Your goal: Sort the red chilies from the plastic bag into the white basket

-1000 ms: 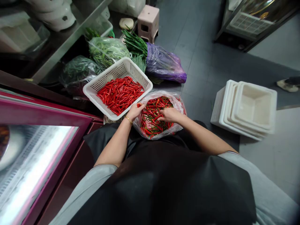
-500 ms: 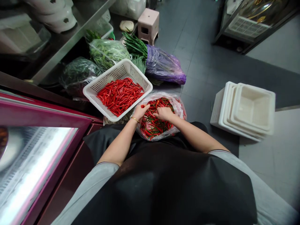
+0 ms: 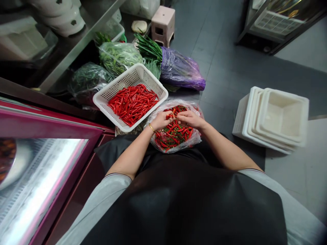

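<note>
My left hand point(image 3: 161, 120), a gold bangle at its wrist, is closed around red chili peppers point(image 3: 169, 116) whose ends show between the fingers. Right beside its fingertips, my right hand point(image 3: 190, 119) is pinched shut; whatever it grips is too small to make out. Both hands are over an open clear plastic bag point(image 3: 196, 139) in front of my lap, full of red chilies with green stems point(image 3: 176, 134). Up and to the left of the bag, a white perforated basket point(image 3: 104, 98) holds a heap of red chilies without visible stems point(image 3: 134, 103).
Bagged greens point(image 3: 120, 58) and green stalks in a purple bag point(image 3: 182, 69) lie behind the basket. A pink stool point(image 3: 163, 22) stands further back. Stacked white baskets point(image 3: 283, 115) are on the floor at right. A lit display case point(image 3: 48, 183) borders my left.
My right hand has risen from the chilies in the bag and moved slightly right. My left hand has shifted right, so the fingertips now meet. The whole view has shifted slightly.
</note>
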Action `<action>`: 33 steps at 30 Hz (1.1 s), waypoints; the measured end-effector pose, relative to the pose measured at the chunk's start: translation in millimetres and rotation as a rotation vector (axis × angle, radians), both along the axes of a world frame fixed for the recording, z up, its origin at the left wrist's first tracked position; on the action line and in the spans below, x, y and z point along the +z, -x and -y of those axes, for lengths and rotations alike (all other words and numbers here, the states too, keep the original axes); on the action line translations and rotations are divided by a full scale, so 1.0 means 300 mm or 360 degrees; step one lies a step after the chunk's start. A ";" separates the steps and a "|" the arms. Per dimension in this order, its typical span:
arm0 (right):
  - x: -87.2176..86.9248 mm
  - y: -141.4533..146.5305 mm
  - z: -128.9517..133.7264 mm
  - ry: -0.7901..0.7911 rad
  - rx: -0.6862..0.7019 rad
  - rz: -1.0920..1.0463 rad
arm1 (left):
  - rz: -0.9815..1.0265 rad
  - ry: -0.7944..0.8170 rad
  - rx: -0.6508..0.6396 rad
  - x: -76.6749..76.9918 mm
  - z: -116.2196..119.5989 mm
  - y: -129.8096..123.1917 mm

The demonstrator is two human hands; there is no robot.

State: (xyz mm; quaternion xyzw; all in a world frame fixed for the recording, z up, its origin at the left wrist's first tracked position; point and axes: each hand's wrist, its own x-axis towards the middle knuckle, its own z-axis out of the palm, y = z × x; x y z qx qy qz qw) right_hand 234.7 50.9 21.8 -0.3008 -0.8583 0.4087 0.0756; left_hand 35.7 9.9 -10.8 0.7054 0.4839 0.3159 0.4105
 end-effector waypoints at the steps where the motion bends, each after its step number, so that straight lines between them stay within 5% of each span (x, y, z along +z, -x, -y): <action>1: -0.021 0.002 0.007 0.0030 -0.0032 0.0016 | 0.0188 0.0107 0.0058 0.009 0.007 0.018; 4: -0.106 0.057 0.033 -0.0218 -0.0173 0.0575 | 0.0628 0.0526 0.0327 -0.005 0.040 0.071; 7: -0.170 0.139 0.052 -0.0453 -0.0107 0.1091 | 0.0736 0.0809 0.0571 -0.065 0.070 0.092; 11: -0.156 0.178 0.030 -0.0521 -0.0026 0.1102 | 0.0794 0.1063 0.0736 -0.135 0.075 0.040; 14: -0.104 0.152 0.012 -0.0569 -0.0046 0.0884 | 0.1005 0.1198 0.0858 -0.138 0.056 -0.034; 16: -0.075 0.129 0.017 -0.0496 -0.0168 0.0697 | 0.1135 0.1085 0.0897 -0.111 0.045 -0.074; 19: -0.049 0.105 0.043 -0.0134 -0.0331 0.0340 | 0.1004 0.0592 0.0940 -0.042 0.046 -0.087; 22: -0.029 0.101 0.081 0.0385 -0.0297 -0.0056 | 0.0640 0.0165 0.0836 0.026 0.068 -0.050; 24: -0.007 0.113 0.106 0.0510 -0.0249 -0.0198 | 0.0611 0.0168 0.0792 0.046 0.082 -0.023; 29: 0.057 0.160 0.145 -0.0099 0.0059 -0.0128 | 0.1202 0.0849 0.0880 0.001 0.083 -0.006; 33: 0.021 0.127 0.120 -0.0519 0.0044 0.0548 | 0.1385 0.1088 0.0803 -0.057 0.088 0.028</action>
